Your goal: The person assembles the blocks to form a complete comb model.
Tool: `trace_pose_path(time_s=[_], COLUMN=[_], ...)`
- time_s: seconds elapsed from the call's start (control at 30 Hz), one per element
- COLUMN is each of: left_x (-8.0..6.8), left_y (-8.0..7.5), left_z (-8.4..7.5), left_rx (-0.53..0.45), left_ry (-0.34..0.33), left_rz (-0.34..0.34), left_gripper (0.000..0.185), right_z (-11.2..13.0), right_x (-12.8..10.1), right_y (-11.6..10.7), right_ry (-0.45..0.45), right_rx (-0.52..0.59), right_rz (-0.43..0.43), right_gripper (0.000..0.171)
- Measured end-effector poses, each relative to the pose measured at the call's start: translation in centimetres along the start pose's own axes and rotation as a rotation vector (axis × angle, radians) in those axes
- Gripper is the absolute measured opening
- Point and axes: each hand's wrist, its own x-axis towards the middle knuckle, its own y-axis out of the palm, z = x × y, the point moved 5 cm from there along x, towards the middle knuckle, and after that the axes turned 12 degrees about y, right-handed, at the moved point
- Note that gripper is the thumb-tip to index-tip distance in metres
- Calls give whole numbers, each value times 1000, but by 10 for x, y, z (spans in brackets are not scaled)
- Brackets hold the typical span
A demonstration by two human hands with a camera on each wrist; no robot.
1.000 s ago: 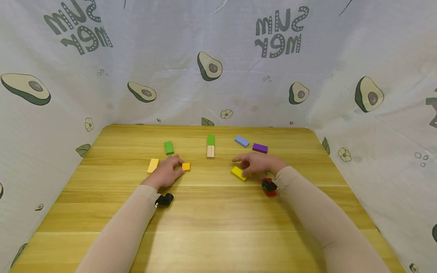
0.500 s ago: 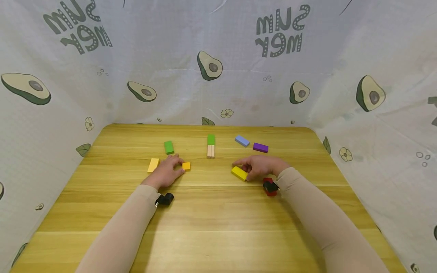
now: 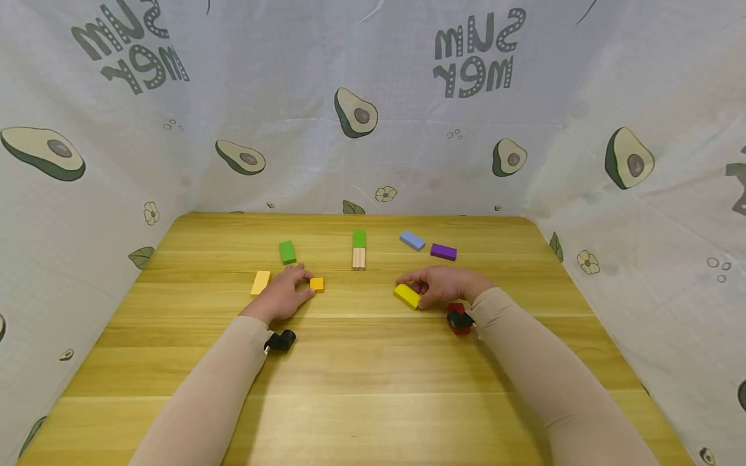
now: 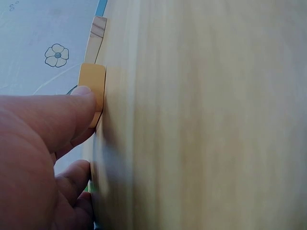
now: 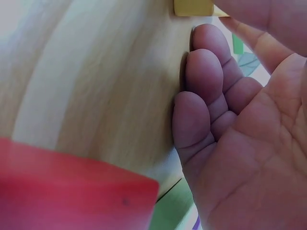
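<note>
Evidently the right hand (image 3: 445, 285) pinches the yellow block (image 3: 406, 296) by its long edges to lift it, red block (image 3: 457, 320) behind the wrist; the left hand (image 3: 283, 294) pinches the orange block (image 3: 317, 283) at its fingertips.

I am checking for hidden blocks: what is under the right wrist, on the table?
A red block lies under the right hand's wrist, beside the black wrist camera. Only part of it shows; the sleeve and camera cover the rest, so its full shape cannot be seen.
</note>
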Motion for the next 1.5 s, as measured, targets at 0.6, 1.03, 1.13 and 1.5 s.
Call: trace_pose_path(time_s=[0.6, 1.03, 1.13, 1.5], left_x=[0, -1, -1, -1], left_y=[0, 1, 1, 2], left_z=[4, 3, 3, 2], left_rx=[-5, 2, 5, 9], left_ry=[3, 15, 19, 24], left_rz=[-8, -14, -12, -14], left_gripper=[32, 31, 32, 32], right_z=[3, 6, 6, 9], right_x=[0, -3, -3, -5], right_y=[2, 4, 5, 7], right_ry=[-3, -15, -14, -20], right_rx=[-1, -24, -51, -93], right_rz=[-10, -26, -38, -107], right_gripper=[66, 66, 66, 60])
